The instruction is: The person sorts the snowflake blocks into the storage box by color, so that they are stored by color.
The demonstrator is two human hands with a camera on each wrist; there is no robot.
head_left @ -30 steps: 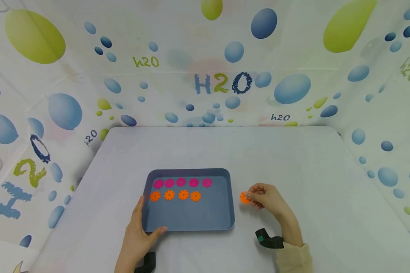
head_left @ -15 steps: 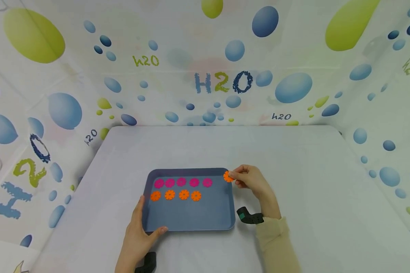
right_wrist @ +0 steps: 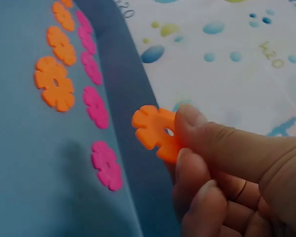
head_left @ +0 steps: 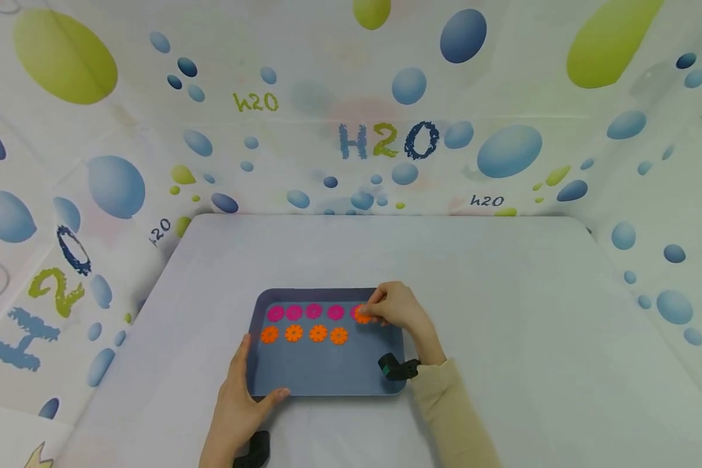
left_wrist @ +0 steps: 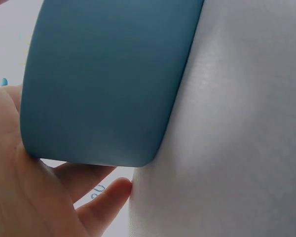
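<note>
A blue-grey rectangular tray (head_left: 327, 374) lies on the table with a row of several pink slotted flower-shaped discs (head_left: 314, 311) at its back. In front of them runs a row of several orange slotted discs (head_left: 318, 333). My left hand (head_left: 236, 396) holds the tray's front left corner, fingers along the left side and thumb at the front edge. Between thumb and fingertips my right hand (head_left: 394, 305) pinches another orange disc (right_wrist: 155, 129), raised over the tray's back right part. In the head view this disc overlaps the rightmost pink disc (right_wrist: 106, 165).
White cloth covers the table (head_left: 503, 312). Behind it and at the sides stands a printed sheet (head_left: 304, 156) with blue and green drops. Each wrist wears a dark camera mount, the right one (head_left: 394, 368) over the tray's front right area.
The right hand has carried the orange disc from right of the tray, across its right rim, and leftward over the back row. The left hand stays at the corner.
</note>
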